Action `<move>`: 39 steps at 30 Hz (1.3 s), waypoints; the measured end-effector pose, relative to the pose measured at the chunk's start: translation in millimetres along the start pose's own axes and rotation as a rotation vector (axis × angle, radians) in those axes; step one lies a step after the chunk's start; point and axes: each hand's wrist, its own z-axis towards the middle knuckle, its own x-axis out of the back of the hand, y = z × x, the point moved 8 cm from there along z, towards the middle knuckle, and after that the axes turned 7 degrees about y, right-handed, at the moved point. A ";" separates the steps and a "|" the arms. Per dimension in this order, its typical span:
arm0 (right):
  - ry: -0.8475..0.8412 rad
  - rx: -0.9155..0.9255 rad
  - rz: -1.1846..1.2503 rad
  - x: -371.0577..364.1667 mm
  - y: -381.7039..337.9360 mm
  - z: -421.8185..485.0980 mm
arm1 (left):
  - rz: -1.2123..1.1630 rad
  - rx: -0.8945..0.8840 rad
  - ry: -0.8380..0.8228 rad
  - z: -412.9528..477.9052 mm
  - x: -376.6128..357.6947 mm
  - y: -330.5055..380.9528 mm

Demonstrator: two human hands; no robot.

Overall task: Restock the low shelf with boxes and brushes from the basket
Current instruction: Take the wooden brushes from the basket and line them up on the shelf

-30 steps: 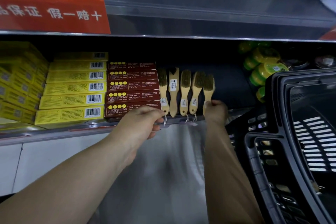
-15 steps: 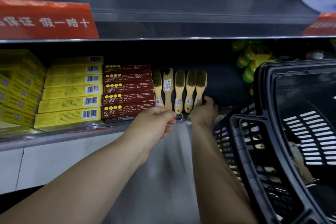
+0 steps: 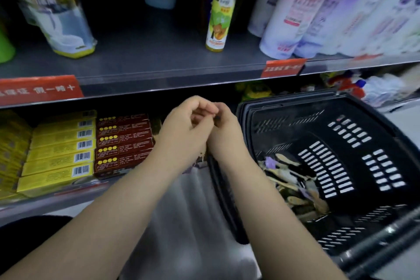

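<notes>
Shop aisle; the low shelf [image 3: 45, 204] holds stacked boxes [image 3: 61, 157]. My left hand [image 3: 184, 130] and right hand [image 3: 226, 132] meet before it, fingers [image 3: 200, 107] curled; whether pinching anything, I cannot tell. Brushes [image 3: 293, 179] in the basket [image 3: 284, 100] look light, stiff: grip the handles.

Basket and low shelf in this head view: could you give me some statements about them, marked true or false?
1. The black basket stands to the right of both hands. True.
2. The basket is empty. False: several brushes lie in its bottom.
3. On the low shelf, the yellow boxes sit left of the dark red boxes. True.
4. The hands are far apart. False: the left hand and right hand meet, fingers curled, in front of the shelf.
</notes>
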 end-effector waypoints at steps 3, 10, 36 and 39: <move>-0.043 0.066 -0.200 57.8 6.3 -5.6 | 0.092 -0.030 -0.100 -12.5 -27.8 0.8; -0.279 -0.288 -0.617 158.4 118.1 -6.2 | 0.538 -0.317 -0.559 -29.0 -117.8 -5.8; -0.947 0.102 -1.152 109.0 264.3 37.0 | 0.867 -0.341 -0.778 25.1 -197.4 -44.4; -0.810 0.335 -1.075 123.1 193.1 39.5 | 0.706 -0.183 -0.726 30.1 -208.0 -44.8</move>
